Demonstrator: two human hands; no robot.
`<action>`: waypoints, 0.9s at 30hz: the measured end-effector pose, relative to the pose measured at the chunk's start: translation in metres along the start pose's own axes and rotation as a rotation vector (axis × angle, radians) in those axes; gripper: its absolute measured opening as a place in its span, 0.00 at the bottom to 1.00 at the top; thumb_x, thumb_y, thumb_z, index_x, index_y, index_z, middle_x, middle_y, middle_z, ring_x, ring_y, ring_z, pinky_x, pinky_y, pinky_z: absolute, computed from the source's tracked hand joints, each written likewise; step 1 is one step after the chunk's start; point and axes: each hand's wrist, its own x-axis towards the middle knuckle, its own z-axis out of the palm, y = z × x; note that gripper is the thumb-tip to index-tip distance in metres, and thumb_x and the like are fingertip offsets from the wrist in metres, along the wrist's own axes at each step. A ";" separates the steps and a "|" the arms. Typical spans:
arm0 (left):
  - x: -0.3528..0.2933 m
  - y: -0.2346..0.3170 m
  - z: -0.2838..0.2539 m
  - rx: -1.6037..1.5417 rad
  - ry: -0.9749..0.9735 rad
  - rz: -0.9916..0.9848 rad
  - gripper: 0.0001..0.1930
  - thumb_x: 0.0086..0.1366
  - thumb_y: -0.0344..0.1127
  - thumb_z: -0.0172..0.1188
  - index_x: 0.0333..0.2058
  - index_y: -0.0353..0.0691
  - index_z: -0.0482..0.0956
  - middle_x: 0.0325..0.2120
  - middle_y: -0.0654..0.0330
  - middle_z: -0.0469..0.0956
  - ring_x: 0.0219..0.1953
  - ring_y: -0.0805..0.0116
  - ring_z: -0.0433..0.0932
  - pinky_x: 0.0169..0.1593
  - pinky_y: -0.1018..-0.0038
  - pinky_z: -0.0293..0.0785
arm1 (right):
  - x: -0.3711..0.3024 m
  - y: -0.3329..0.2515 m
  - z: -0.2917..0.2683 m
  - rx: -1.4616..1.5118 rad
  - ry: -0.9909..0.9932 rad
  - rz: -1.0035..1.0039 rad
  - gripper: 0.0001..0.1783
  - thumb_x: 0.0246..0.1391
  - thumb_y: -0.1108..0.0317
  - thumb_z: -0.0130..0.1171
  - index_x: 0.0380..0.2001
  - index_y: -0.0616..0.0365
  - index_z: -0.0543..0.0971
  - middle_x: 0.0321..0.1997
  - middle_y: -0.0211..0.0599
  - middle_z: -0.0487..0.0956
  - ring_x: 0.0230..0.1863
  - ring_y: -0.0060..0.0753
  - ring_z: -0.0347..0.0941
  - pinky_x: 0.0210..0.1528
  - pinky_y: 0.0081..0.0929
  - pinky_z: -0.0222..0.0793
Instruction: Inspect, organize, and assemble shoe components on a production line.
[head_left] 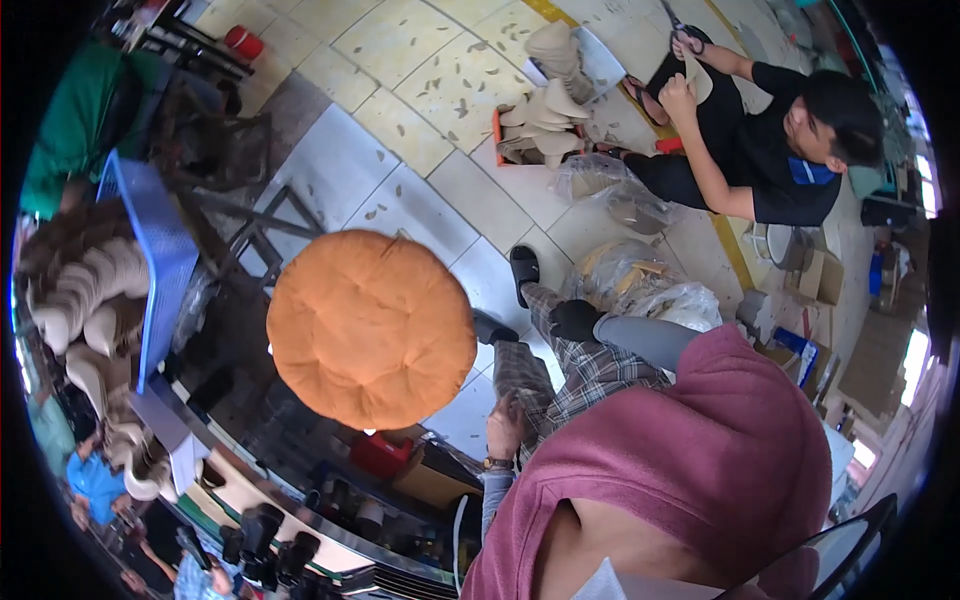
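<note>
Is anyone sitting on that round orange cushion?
No. The round orange cushion is bare on top, and the person in the maroon top is bent over beside it, not on it.

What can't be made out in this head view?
- Left hand: rests on the plaid trouser leg; what it grips, if anything, is too small to tell.
- Right hand: hidden behind the maroon garment.
- Items on the lower-left counter: dark, bent by the fisheye rim.

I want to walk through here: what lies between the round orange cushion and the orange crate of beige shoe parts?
In the head view, only pale floor tiles with small scattered scraps lie between the orange cushion and the orange crate.
</note>
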 end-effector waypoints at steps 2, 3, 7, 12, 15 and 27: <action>-0.022 -0.005 -0.017 -0.132 0.007 -0.053 0.17 0.63 0.38 0.57 0.49 0.38 0.74 0.39 0.45 0.79 0.40 0.46 0.79 0.41 0.59 0.76 | 0.003 -0.011 -0.001 -0.059 0.013 -0.019 0.20 0.47 0.51 0.59 0.35 0.57 0.80 0.37 0.50 0.80 0.40 0.52 0.76 0.45 0.46 0.71; -0.034 -0.017 -0.019 -0.195 0.083 -0.039 0.18 0.63 0.39 0.57 0.50 0.38 0.74 0.38 0.46 0.80 0.40 0.49 0.80 0.41 0.60 0.77 | 0.008 -0.025 -0.010 -0.035 0.159 0.027 0.18 0.47 0.52 0.58 0.31 0.56 0.80 0.34 0.49 0.80 0.37 0.52 0.77 0.42 0.47 0.71; -0.081 -0.048 -0.059 -0.181 0.257 0.026 0.19 0.63 0.40 0.57 0.50 0.38 0.73 0.37 0.47 0.80 0.39 0.50 0.80 0.41 0.61 0.76 | 0.029 -0.096 -0.059 0.372 0.832 -0.085 0.07 0.54 0.70 0.56 0.35 0.60 0.80 0.38 0.46 0.79 0.40 0.42 0.77 0.44 0.36 0.72; -0.132 -0.121 -0.148 -0.235 0.487 0.214 0.17 0.63 0.37 0.56 0.48 0.36 0.75 0.38 0.46 0.79 0.38 0.49 0.80 0.41 0.60 0.75 | 0.077 -0.255 -0.071 0.175 0.659 -0.460 0.08 0.57 0.67 0.55 0.31 0.59 0.79 0.26 0.41 0.77 0.33 0.42 0.75 0.38 0.35 0.71; -0.180 -0.149 -0.212 -0.278 0.525 0.009 0.16 0.64 0.35 0.56 0.48 0.35 0.76 0.40 0.48 0.80 0.40 0.57 0.81 0.45 0.66 0.76 | 0.101 -0.371 -0.011 -0.048 0.678 -0.583 0.14 0.53 0.59 0.57 0.37 0.56 0.81 0.39 0.44 0.79 0.45 0.48 0.73 0.49 0.46 0.67; -0.125 -0.143 -0.290 0.035 0.804 0.348 0.21 0.64 0.33 0.57 0.55 0.34 0.69 0.48 0.46 0.71 0.51 0.48 0.70 0.56 0.60 0.66 | 0.089 -0.190 -0.049 0.259 1.575 0.290 0.21 0.54 0.51 0.60 0.38 0.61 0.78 0.31 0.42 0.79 0.31 0.37 0.76 0.37 0.34 0.71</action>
